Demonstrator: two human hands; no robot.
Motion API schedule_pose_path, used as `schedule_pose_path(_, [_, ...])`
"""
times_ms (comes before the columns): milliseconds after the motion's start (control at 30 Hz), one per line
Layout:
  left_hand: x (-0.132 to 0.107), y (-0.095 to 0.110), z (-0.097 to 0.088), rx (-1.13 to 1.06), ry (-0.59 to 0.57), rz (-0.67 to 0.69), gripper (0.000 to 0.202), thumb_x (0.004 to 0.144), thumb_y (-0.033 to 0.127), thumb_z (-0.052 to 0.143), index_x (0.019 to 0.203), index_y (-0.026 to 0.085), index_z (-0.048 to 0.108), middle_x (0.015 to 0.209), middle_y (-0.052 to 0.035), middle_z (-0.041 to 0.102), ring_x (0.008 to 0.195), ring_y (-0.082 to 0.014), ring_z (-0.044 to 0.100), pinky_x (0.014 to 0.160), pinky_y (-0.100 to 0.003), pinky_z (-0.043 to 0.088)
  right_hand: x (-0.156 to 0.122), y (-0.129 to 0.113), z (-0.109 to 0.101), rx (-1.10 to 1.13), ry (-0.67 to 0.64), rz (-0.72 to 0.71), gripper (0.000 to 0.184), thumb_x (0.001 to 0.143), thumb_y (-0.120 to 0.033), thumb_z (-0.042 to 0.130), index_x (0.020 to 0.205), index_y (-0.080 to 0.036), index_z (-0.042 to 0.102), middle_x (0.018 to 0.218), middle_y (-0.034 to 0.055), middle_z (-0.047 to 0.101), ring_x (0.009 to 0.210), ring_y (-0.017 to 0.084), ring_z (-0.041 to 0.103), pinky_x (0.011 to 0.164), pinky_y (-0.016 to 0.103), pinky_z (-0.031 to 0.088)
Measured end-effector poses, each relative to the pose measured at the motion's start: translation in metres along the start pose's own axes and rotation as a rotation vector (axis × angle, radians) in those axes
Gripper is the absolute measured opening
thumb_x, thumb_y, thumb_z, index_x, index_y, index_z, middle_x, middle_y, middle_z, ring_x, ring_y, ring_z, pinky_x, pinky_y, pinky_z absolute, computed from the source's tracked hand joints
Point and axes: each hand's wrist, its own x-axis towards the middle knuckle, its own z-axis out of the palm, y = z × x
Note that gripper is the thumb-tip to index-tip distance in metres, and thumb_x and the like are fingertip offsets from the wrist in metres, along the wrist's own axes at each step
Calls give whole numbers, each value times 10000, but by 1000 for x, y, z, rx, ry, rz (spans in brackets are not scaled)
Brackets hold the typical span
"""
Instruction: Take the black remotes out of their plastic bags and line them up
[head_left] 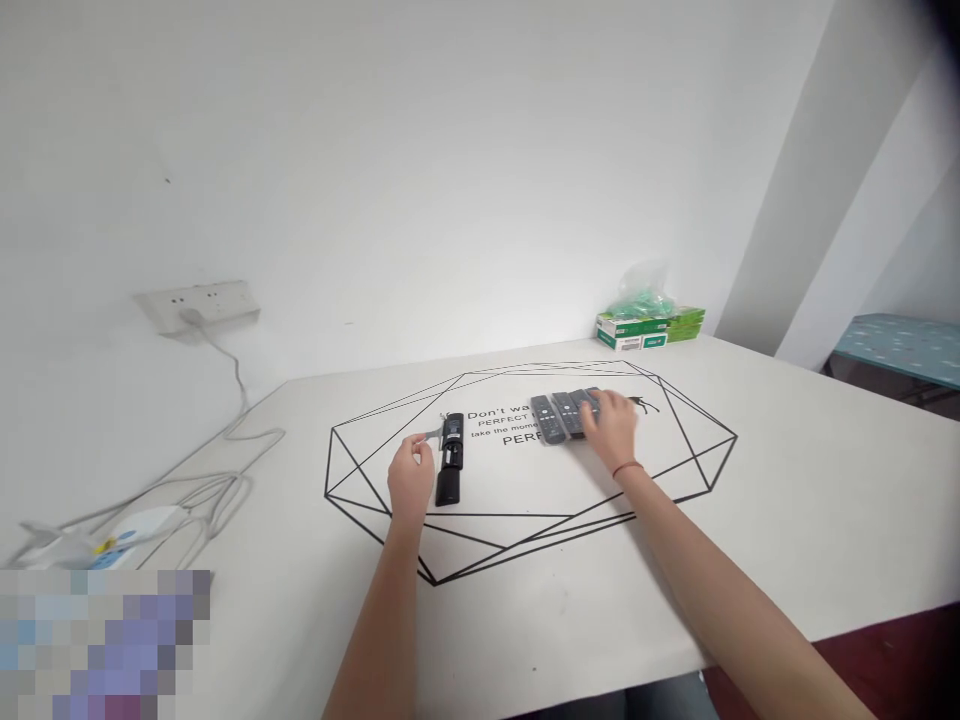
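Observation:
My left hand (411, 475) is closed in a pinch just left of a black remote control (453, 430) lying face down. A thin greyish piece (433, 436) shows at its fingertips; I cannot make out what it is. The remote's battery bay is uncovered, and a black battery cover (448, 487) lies at its near end. My right hand (611, 428), slightly blurred, grips the right end of a row of several dark grey remotes. The leftmost remote (548, 419) lies button side up, beside another remote (568, 412). The hand partly hides the rightmost one (591, 398).
Green and white boxes (634, 331) with a clear plastic bag (643, 290) on top stand by the wall. At left, a power strip (139, 530) and loose cables (217, 490) lie on the white table (517, 600). A wall socket (202, 305) holds a plug.

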Motion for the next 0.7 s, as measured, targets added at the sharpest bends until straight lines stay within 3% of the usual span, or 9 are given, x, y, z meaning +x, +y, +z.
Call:
schedule_pose_path(67, [3,-6,-2,5,16,-27,287,832,282,377,1036,221,569,891,-53,673,792,-207,600,731,-320,423,-24,-42,9,139,-247,-312,381,852,-384,446,1120,-145,575,1082,142,597,1040,261,485,914,403,340])
schedule_pose_path(167, [3,-8,-1,38,22,-17,276,838,275,377,1024,219,574,910,-64,676,866,-224,600,766,-326,414,-61,-103,30,278,-556,-676,644,765,-503,565,1296,-169,419,1201,136,546,1089,259,481,908,382,370])
schedule_pose_path(233, [1,-8,1,74,25,10,278,842,279,376,1025,215,576,938,-70,672,897,-225,595,778,-323,410,-77,-132,44,284,-601,-743,790,696,-578,607,1316,-148,372,1271,163,488,1160,291,426,920,414,361])
schedule_pose_path(300, [0,-7,2,119,13,36,283,844,269,371,1023,207,581,954,-77,668,903,-222,592,776,-316,406,-84,-148,53,253,-619,-753,731,705,-559,608,1263,-125,418,1186,169,531,1117,290,449,896,422,371])
schedule_pose_path(433, [-3,-4,1,207,-36,91,280,853,267,366,994,209,600,935,-76,667,882,-214,589,766,-309,393,-87,-149,48,218,-621,-788,488,739,-470,602,1077,-123,546,977,119,580,942,254,503,826,394,406])
schedule_pose_path(533, [-6,-1,3,313,-71,97,283,863,296,362,974,222,612,897,-72,670,870,-227,585,782,-337,373,-92,-139,30,235,-627,-824,446,715,-451,626,1016,-125,583,946,110,573,894,247,507,785,375,424])
schedule_pose_path(700, [-20,7,18,510,-255,102,433,846,491,361,1006,176,611,942,-146,648,909,-300,563,811,-429,344,-102,-130,3,302,-740,-831,433,678,-388,666,1033,-148,601,992,108,566,844,222,537,728,340,443])
